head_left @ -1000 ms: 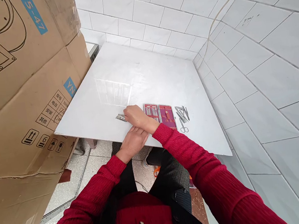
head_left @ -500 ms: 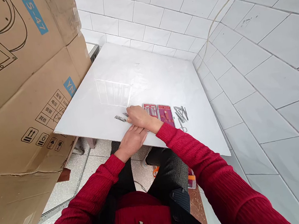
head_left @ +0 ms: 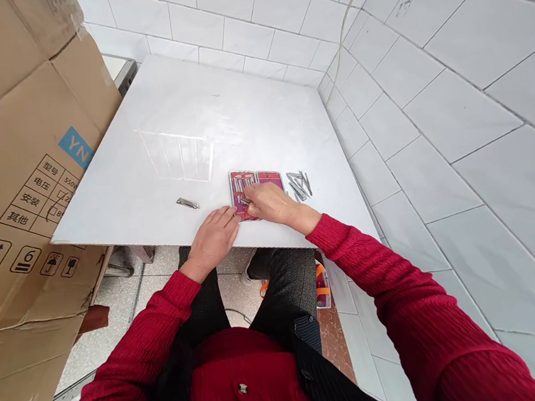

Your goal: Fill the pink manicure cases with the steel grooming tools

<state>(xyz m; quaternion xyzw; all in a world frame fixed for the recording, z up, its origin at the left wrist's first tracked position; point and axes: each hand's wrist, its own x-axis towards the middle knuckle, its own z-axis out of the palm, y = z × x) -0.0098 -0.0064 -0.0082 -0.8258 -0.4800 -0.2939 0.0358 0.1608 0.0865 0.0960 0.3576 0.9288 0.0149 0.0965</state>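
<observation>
My right hand (head_left: 269, 204) is over the left half of an open manicure case (head_left: 268, 176) with a red lining. Its fingers pinch a small shiny metal piece, which looks like a nail clipper (head_left: 244, 200), mostly covered by the fingertips. My left hand (head_left: 214, 237) lies at the table's front, fingers stretched out, fingertips by the case's left edge. Slim metal tools (head_left: 244, 181) sit in the case's upper left part. Left of the case, another nail clipper (head_left: 188, 203) lies alone on the white table.
Several loose metal manicure tools (head_left: 299, 185) lie right of the case on the white tabletop (head_left: 257, 123). A large cardboard box (head_left: 25, 193) stands against the left side. Tiled walls (head_left: 417, 141) border the back and right. My legs are under the front edge.
My right hand has moved right, from beside the clippers to over the case, bringing one clipper along. My left hand now lies apart from it at the case's edge. The view has shifted.
</observation>
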